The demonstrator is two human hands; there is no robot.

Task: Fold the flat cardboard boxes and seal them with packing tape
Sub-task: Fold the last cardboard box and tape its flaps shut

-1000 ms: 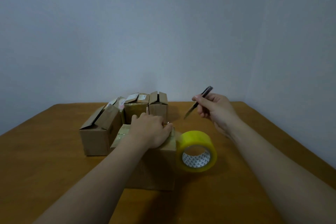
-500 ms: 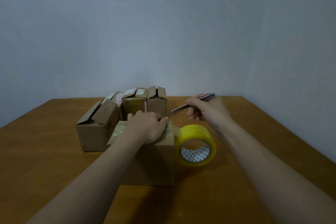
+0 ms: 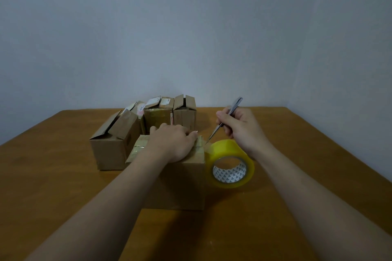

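Note:
A closed cardboard box (image 3: pixel 180 184) stands on the wooden table (image 3: pixel 53 186) in front of me. My left hand (image 3: pixel 172 144) lies flat on its top, fingers reaching the right edge where a tape strip runs. A yellow roll of packing tape (image 3: pixel 230 163) stands on edge against the box's right side. My right hand (image 3: pixel 241 129) grips a slim metal cutter (image 3: pixel 224 119) like a pen. Its blade tip points down at the tape stretched between box and roll.
Behind the near box stand several other small cardboard boxes: one with raised flaps (image 3: pixel 114 140) at the left, a taped one (image 3: pixel 158 113) and another with upright flaps (image 3: pixel 184 110) at the back. Grey walls close the far side and the right.
My right hand has swung the cutter from pointing left to tip-down at the tape beside the box's right edge. My left hand has stayed on the box top.

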